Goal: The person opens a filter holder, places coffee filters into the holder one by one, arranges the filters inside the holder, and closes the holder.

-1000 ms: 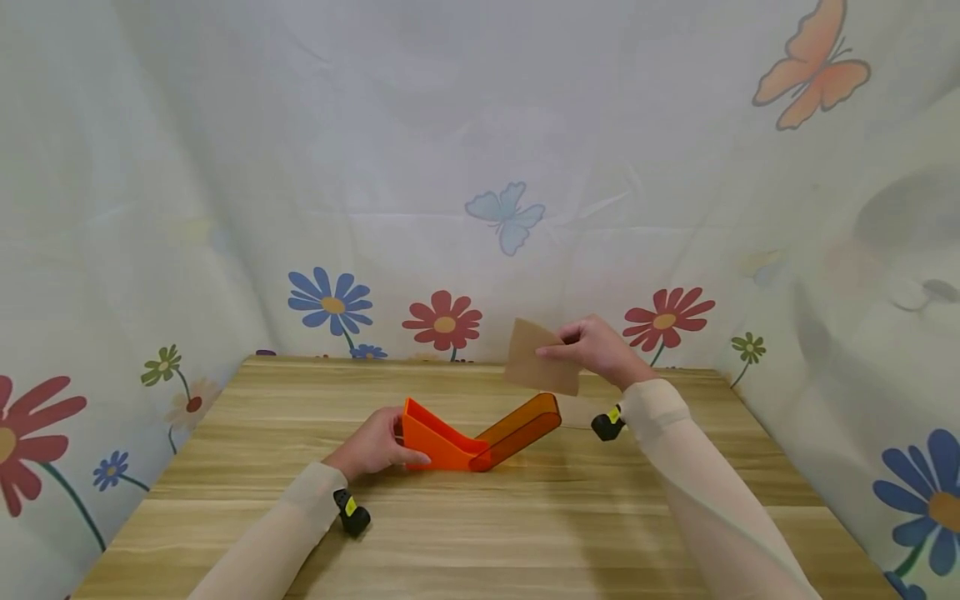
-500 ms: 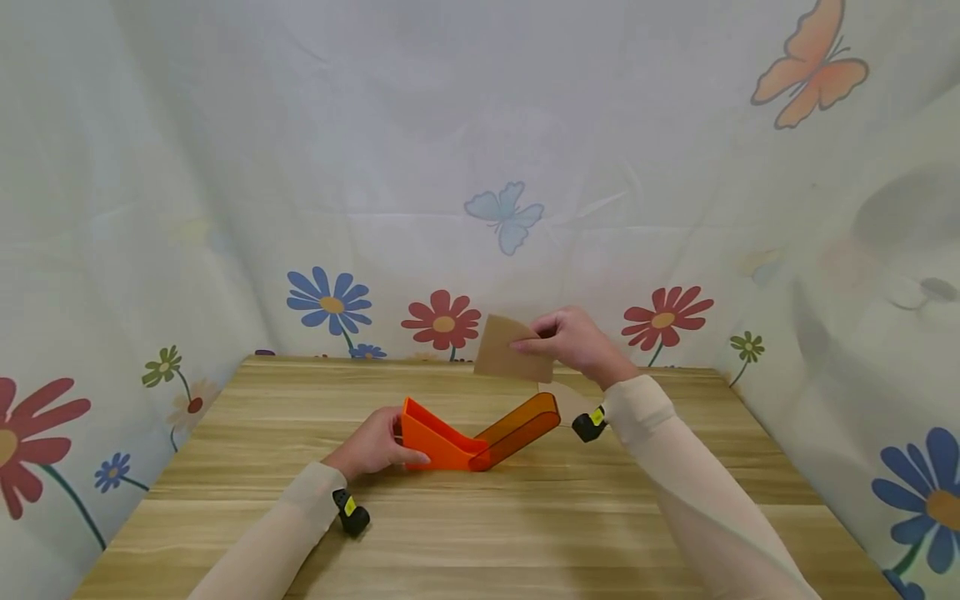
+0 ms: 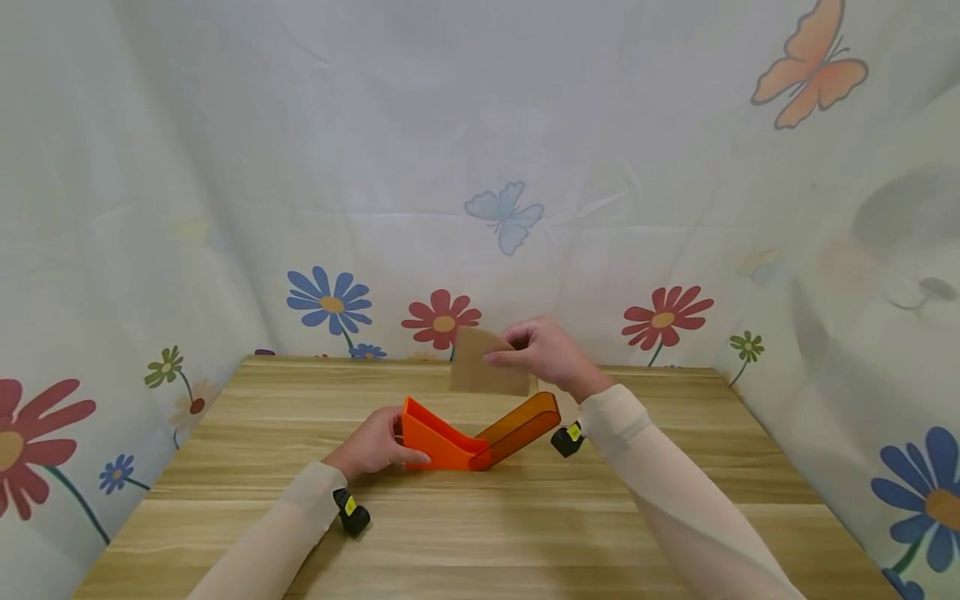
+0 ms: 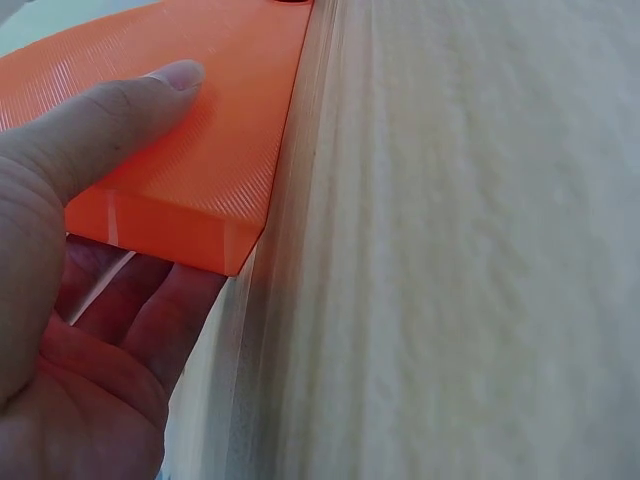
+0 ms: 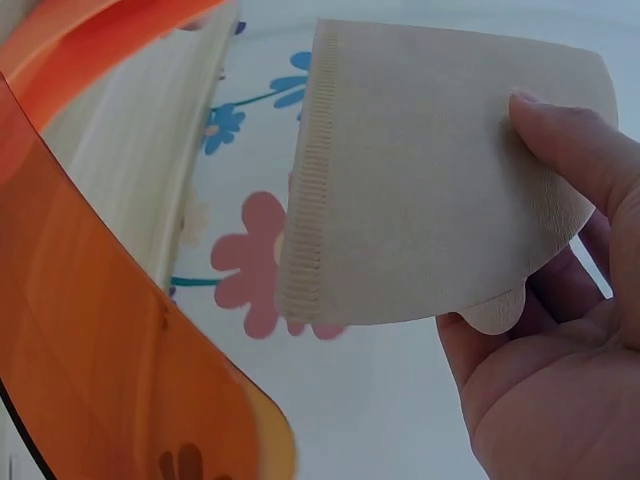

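An orange filter holder [image 3: 442,442] rests on the table, its translucent amber lid [image 3: 521,429] swung out to the right. My left hand [image 3: 375,446] grips the holder's left end; in the left wrist view the thumb lies on its ribbed side and the other fingers go behind it. Above and behind the holder, my right hand [image 3: 551,354] pinches a brown paper coffee filter [image 5: 430,180] by its curved edge. The filter's crimped seam shows on the far side from the thumb, and a small rounded tab sticks out under the curved edge.
Another pale filter [image 3: 567,408] lies on the wooden table [image 3: 450,533] behind the lid, mostly hidden. A flower-printed curtain [image 3: 375,208] hangs behind the table's far edge and along its sides.
My right hand has carried the coffee filter leftward, from over the lid's right end toward the holder, dipping slightly in the last half second. My left hand and the holder have stayed put.
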`<state>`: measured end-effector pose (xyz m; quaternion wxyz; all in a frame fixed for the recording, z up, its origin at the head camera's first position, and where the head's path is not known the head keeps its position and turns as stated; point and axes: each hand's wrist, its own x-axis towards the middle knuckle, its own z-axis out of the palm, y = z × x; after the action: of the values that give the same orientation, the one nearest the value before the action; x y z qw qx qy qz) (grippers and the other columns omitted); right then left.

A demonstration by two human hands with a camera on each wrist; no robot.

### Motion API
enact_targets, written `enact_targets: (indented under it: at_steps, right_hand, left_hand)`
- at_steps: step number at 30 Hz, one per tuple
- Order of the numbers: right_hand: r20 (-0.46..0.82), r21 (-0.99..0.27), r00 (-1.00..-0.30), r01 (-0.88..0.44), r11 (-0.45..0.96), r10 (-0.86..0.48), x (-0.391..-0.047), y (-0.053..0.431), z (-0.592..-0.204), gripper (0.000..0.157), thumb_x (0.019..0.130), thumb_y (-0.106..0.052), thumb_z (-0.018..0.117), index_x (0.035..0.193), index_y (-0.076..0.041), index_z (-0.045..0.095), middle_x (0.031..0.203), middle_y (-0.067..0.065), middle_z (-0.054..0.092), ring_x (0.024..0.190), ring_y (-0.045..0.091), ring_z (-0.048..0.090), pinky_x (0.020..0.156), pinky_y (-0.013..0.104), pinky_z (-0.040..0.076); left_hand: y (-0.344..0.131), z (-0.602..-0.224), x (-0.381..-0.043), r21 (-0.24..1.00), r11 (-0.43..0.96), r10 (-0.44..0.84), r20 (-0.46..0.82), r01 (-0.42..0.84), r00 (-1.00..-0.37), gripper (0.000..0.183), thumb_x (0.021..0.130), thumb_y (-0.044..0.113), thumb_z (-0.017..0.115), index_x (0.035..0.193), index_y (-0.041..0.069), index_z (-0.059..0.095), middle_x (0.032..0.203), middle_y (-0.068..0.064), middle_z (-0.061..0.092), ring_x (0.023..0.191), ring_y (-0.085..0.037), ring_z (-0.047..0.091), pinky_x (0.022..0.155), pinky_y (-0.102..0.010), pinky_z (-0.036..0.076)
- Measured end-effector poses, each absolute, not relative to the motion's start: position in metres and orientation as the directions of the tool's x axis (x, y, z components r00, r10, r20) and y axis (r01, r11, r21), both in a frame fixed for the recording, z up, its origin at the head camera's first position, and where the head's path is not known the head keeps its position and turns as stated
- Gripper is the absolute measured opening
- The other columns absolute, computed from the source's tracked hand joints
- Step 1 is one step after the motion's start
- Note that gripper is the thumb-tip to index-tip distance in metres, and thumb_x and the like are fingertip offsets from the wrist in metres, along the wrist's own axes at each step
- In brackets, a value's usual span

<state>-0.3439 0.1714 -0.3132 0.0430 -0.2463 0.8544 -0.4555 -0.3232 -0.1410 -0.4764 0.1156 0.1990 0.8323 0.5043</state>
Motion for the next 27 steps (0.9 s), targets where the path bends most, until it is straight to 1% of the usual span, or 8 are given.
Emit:
enact_targets:
  at_steps: [6, 8, 13, 18, 21, 25, 27]
  right_hand:
    - [0.172, -0.803, -0.853, -0.411, 0.431, -0.492, -0.343, 0.162, -0.324, 0.019, 0.085, -0.029, 0.085, 0.081, -0.012, 0.078, 0.072, 0.002, 0.062, 0.067, 0.021, 0.051, 0.058, 0.025, 0.041]
    - [0.173, -0.805, -0.842, -0.42, 0.419, -0.511, -0.343, 0.159, -0.328, 0.023, 0.086, -0.03, 0.085, 0.077, -0.011, 0.074, 0.067, 0.001, 0.055, 0.064, 0.02, 0.047, 0.056, 0.025, 0.037]
    - [0.173, -0.802, -0.825, -0.435, 0.409, -0.538, -0.341, 0.153, -0.337, 0.032, 0.086, -0.028, 0.084, 0.069, -0.009, 0.065, 0.062, 0.0, 0.045, 0.06, 0.018, 0.041, 0.055, 0.026, 0.033]
    - [0.175, -0.774, -0.811, -0.464, 0.43, -0.558, -0.337, 0.147, -0.34, 0.027, 0.087, -0.025, 0.083, 0.071, -0.01, 0.068, 0.062, -0.001, 0.047, 0.06, 0.016, 0.044, 0.055, 0.025, 0.036]
    - [0.174, -0.769, -0.803, -0.472, 0.431, -0.569, -0.336, 0.144, -0.343, 0.021, 0.087, -0.023, 0.083, 0.074, -0.01, 0.073, 0.063, -0.001, 0.05, 0.06, 0.016, 0.045, 0.055, 0.024, 0.036]
    - [0.153, -0.773, -0.809, -0.456, 0.442, -0.567, -0.334, 0.141, -0.347, 0.013, 0.087, -0.023, 0.084, 0.08, -0.012, 0.079, 0.065, -0.001, 0.055, 0.061, 0.015, 0.046, 0.054, 0.023, 0.037]
    - [0.138, -0.773, -0.815, -0.444, 0.453, -0.563, -0.333, 0.139, -0.348, 0.014, 0.087, -0.023, 0.084, 0.079, -0.012, 0.078, 0.065, -0.001, 0.055, 0.061, 0.014, 0.046, 0.054, 0.024, 0.036]
  left_hand:
    - [-0.14, -0.476, -0.323, 0.883, 0.413, 0.449, 0.015, 0.222, -0.893, 0.057, 0.075, 0.032, 0.093, 0.122, 0.014, 0.067, 0.113, 0.0, 0.075, 0.095, -0.02, 0.069, 0.089, -0.035, 0.059]
    - [-0.14, -0.475, -0.323, 0.883, 0.415, 0.449, 0.01, 0.219, -0.894, 0.057, 0.075, 0.032, 0.093, 0.122, 0.014, 0.066, 0.113, -0.001, 0.075, 0.096, -0.02, 0.069, 0.089, -0.035, 0.059]
    - [-0.141, -0.475, -0.323, 0.881, 0.42, 0.443, 0.011, 0.218, -0.896, 0.057, 0.075, 0.032, 0.092, 0.123, 0.015, 0.066, 0.114, 0.0, 0.075, 0.096, -0.02, 0.069, 0.091, -0.038, 0.06]
    - [-0.141, -0.477, -0.325, 0.88, 0.427, 0.438, 0.002, 0.21, -0.899, 0.057, 0.075, 0.032, 0.092, 0.123, 0.016, 0.065, 0.115, 0.0, 0.074, 0.098, -0.02, 0.069, 0.094, -0.04, 0.059]
    - [-0.141, -0.476, -0.325, 0.877, 0.431, 0.439, 0.0, 0.211, -0.898, 0.057, 0.076, 0.033, 0.092, 0.123, 0.015, 0.066, 0.114, 0.0, 0.074, 0.098, -0.02, 0.069, 0.094, -0.04, 0.059]
    - [-0.142, -0.476, -0.326, 0.875, 0.434, 0.443, 0.001, 0.215, -0.896, 0.057, 0.075, 0.035, 0.092, 0.122, 0.016, 0.066, 0.112, 0.001, 0.075, 0.097, -0.02, 0.069, 0.093, -0.039, 0.059]
    - [-0.142, -0.476, -0.326, 0.875, 0.432, 0.448, 0.002, 0.218, -0.894, 0.058, 0.074, 0.036, 0.092, 0.123, 0.017, 0.066, 0.112, 0.001, 0.074, 0.097, -0.02, 0.069, 0.093, -0.039, 0.059]
